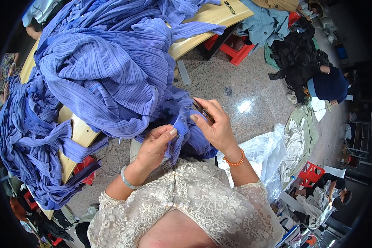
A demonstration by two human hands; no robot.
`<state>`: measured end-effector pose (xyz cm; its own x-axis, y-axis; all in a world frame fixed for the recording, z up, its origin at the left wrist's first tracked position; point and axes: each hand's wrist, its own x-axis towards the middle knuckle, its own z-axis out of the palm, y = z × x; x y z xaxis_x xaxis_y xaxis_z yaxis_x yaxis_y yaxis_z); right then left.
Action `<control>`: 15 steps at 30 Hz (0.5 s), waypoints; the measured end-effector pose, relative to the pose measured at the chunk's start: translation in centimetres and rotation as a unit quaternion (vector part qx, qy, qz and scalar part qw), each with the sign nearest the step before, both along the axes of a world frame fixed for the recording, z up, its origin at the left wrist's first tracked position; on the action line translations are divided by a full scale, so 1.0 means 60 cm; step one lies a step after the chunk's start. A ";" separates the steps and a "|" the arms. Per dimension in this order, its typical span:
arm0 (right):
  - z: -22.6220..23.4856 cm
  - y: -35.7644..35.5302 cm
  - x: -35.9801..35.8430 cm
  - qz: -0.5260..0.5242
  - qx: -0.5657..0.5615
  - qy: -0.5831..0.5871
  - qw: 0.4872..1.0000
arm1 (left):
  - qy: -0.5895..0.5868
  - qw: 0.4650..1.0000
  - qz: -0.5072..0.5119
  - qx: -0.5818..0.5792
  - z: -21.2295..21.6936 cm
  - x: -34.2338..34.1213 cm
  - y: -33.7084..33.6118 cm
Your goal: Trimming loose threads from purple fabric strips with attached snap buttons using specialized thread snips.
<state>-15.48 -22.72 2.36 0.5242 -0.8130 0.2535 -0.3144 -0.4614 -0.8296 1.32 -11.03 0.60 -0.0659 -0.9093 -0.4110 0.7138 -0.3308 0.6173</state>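
Note:
My left hand point(155, 145) is closed in a pinch on the edge of a blue-violet ribbed garment point(185, 131), which hangs down in front of my chest. A small button or snap shows on that edge. Close by, my right hand point(216, 126) is wrapped round a small dark tool that looks like thread snips point(203, 110); its blades are mostly hidden. The right thumb lies against the garment's cloth. Just beyond both hands, a large heap of the same blue-violet ribbed garments point(99, 78) covers much of the table.
The wooden table point(213, 18) has a second small cutter point(229, 7) near its far edge. Red stools point(237, 51) stand beneath it. Clear plastic sheeting point(260, 155) and pale cloth lie on the floor to my right. Other people point(328, 84) work beside piles of dark clothes point(295, 56).

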 end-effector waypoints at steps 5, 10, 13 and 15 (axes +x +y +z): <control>0.036 0.037 -0.024 0.013 0.040 0.063 0.997 | -0.018 0.999 0.022 -0.016 0.001 -0.006 -0.003; 0.043 0.056 -0.028 0.001 0.012 0.087 0.996 | -0.017 0.999 0.028 -0.015 -0.007 -0.015 -0.005; 0.044 0.060 -0.031 -0.004 -0.018 0.091 0.996 | -0.019 0.999 0.038 -0.015 -0.007 -0.019 -0.005; 0.043 0.063 -0.033 -0.007 -0.028 0.100 0.995 | -0.021 0.999 0.044 -0.017 -0.007 -0.021 -0.006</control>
